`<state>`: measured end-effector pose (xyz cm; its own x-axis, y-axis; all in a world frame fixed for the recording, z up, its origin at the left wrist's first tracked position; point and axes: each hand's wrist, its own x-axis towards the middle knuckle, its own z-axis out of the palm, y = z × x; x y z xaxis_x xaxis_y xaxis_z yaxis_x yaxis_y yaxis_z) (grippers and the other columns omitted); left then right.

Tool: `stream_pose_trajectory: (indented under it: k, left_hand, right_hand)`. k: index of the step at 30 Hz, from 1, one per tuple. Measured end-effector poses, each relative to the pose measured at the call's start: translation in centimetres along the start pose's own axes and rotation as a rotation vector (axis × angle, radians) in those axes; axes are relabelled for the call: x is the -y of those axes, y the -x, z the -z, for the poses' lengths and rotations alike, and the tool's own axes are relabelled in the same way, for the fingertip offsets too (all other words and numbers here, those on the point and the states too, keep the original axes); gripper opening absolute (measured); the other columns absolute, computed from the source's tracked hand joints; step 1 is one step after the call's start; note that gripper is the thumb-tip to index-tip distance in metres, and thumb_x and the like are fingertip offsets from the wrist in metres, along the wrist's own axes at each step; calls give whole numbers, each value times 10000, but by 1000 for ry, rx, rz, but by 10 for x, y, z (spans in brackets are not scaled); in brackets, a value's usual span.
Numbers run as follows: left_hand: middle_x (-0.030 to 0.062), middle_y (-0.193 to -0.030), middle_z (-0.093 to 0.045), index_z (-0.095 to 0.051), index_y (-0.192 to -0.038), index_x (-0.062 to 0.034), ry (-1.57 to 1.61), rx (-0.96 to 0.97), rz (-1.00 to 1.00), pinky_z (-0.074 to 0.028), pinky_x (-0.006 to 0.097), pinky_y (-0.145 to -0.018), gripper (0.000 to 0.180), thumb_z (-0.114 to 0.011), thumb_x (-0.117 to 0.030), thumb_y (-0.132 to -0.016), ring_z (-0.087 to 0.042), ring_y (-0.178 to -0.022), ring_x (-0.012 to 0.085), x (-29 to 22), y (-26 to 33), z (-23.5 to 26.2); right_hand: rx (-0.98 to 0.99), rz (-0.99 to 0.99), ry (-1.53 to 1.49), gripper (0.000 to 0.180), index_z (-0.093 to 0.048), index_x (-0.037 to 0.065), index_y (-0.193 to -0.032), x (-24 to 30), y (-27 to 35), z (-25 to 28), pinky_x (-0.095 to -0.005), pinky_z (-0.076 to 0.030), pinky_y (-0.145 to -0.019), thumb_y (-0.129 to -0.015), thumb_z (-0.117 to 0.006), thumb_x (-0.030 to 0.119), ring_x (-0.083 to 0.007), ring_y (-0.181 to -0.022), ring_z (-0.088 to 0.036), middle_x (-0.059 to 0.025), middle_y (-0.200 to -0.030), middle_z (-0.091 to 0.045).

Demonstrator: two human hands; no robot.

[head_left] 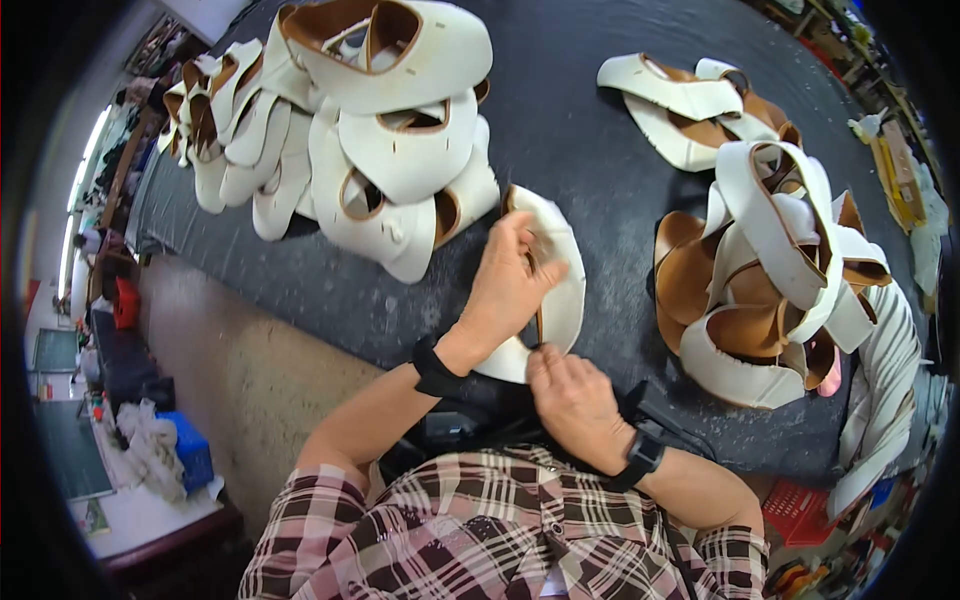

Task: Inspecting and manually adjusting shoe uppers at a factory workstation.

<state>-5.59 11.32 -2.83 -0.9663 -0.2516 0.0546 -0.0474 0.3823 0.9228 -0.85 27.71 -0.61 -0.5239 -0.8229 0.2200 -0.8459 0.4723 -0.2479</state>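
Note:
A white piece with tan lining (566, 285), looking like a leather shoe upper, lies curved on the table close to my body. Over its left side is my left hand (507, 285), slightly blurred, with thumb and fingers apart and fingertips near its far end. My right hand (578, 400) pinches its near edge, fingers bent together. Just beyond my left hand, a large pile of similar white uppers (410, 150) covers the table's left side. To the right is a looser heap of uppers (750, 365), several with the tan lining turned outward.
The dark table (560, 60) bears marks and dust. White strips (885, 370) hang over its right edge, above a red crate (797, 510). At left are a blue bin (190, 455) and a white side table (150, 520). Shelves line the far right.

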Motion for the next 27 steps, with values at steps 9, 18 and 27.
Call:
stream_pose_trajectory:
  k: [9,18,27]
  left_hand:
    - [105,-1190,-479,-372,-1334,-84,-68,39,26,-444,278,-844,590,-543,-16,-773,-486,-1038,169,7,5,33]
    - [175,-1451,-309,-279,-1436,-153,23,529,-221,-243,418,-1107,808,-578,-97,-688,-294,-1346,336,-35,-20,4]
    - [39,-1125,-634,-638,-1066,-121,-512,563,-811,-427,408,-912,268,-640,-135,-798,-562,-1091,261,-36,-54,-4]
  right_hand:
    - [-11,-183,-652,277,-611,-20,-974,-52,44,18,-392,-502,-790,-709,-548,-65,-332,-899,-612,-169,-1014,-642]
    - [-84,-72,-700,170,-581,19,-748,-69,37,21,-387,-478,-853,-639,-567,-111,-333,-1033,-571,-101,-922,-657]
    - [-58,-164,-809,217,-600,12,-751,-83,39,21,-360,-485,-853,-647,-510,-156,-335,-1001,-609,-107,-902,-673]
